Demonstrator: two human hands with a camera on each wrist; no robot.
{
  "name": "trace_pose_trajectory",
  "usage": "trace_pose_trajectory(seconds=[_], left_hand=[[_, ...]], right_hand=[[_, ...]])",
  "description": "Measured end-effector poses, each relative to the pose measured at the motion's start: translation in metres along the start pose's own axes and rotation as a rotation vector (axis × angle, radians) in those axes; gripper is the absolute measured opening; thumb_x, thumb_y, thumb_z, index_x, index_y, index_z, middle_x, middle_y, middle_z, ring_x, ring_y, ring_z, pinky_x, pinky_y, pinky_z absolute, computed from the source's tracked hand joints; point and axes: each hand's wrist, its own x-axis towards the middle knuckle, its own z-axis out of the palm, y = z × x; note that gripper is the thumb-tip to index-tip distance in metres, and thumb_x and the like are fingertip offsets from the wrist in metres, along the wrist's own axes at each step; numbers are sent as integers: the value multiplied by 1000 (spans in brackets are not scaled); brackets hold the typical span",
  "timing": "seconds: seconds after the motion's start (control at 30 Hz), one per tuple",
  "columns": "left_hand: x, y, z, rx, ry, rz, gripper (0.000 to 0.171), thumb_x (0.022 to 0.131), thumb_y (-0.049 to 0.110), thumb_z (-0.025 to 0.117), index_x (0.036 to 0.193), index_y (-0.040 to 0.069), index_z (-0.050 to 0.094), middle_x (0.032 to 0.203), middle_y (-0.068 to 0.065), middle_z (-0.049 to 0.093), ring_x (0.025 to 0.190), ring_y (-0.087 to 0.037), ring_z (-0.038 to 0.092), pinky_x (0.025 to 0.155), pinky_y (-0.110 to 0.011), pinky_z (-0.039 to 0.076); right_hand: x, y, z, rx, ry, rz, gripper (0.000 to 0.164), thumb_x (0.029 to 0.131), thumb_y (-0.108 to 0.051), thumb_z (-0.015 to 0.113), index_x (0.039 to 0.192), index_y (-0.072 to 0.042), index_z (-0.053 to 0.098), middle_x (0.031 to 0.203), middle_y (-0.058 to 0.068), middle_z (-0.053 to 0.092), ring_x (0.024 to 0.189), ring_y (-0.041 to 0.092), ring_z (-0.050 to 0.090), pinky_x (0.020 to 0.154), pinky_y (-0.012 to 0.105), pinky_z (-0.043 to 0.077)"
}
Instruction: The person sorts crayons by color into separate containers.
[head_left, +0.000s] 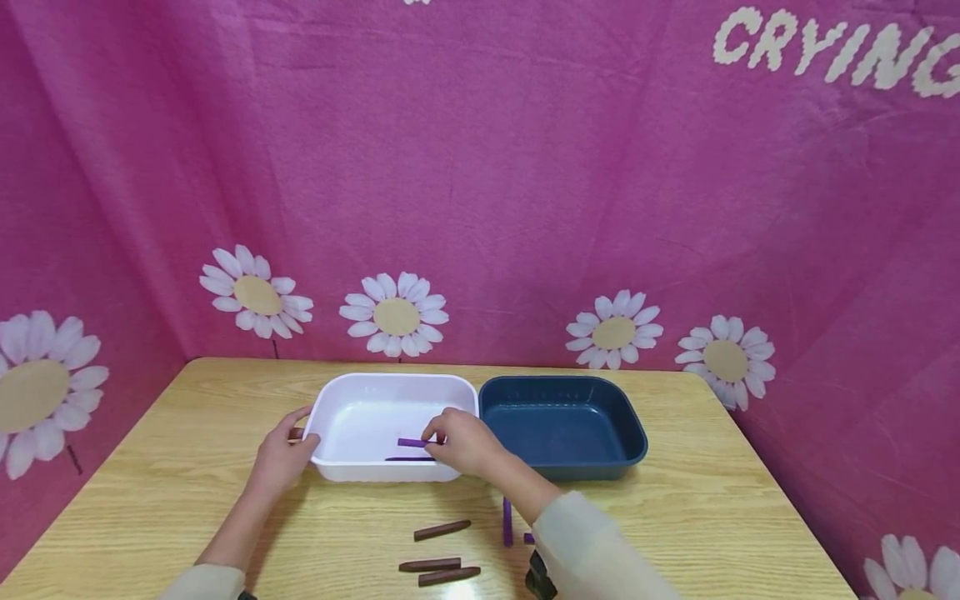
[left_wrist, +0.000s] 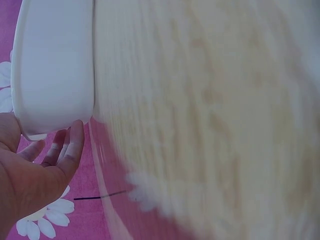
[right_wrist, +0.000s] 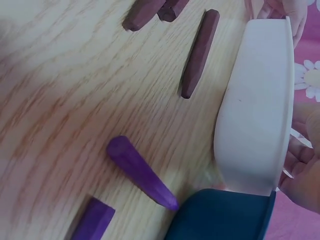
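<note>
At the white tray, our left hand grips nine o'clock, our right hand a purple crayon at four.

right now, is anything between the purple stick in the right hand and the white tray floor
Nothing visible is: the right hand holds the purple stick over the open white tray. A dark stick lies nearer the front wall.
</note>
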Motion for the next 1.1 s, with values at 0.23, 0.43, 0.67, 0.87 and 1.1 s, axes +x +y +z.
trace_pose_trajectory(seconds=[0.23,0.43,0.67,0.87,1.1], left_hand=[[-1,0,-2,12,-4,-11,55,90,9,48,142,-1,32,113,-30,51,93,-31,59,64,-28,59],[-1,0,-1,1,-5,-6,55,90,9,48,142,-1,32,112,-30,51,91,-29,59,64,-29,59],[-2,1,-1,14,-5,-21,55,91,10,48,143,0,32,116,-30,50,93,-30,58,64,-28,59],[1,0,0,14,-2,-24,55,91,10,48,143,1,32,116,-31,50,94,-32,58,65,-29,59],[2,-2,0,14,-2,-15,55,90,10,47,142,0,32,116,-31,51,96,-33,58,65,-29,59]], right_hand=[[5,-1,6,-10,-18,34,12,82,-16,67,91,-12,74,73,-2,59,66,5,47,57,16,38],[9,-3,9,4,-42,56,12,83,-15,67,92,-12,74,73,-1,60,65,5,46,58,16,39],[13,-3,10,-9,-70,106,13,84,-18,67,94,-15,74,76,-3,62,67,6,47,59,18,40],[17,-1,12,8,-87,117,15,84,-20,67,97,-14,73,76,-2,64,66,7,48,59,18,41],[18,2,13,12,-59,81,13,83,-19,68,93,-13,73,73,-2,64,65,6,47,59,17,40]])
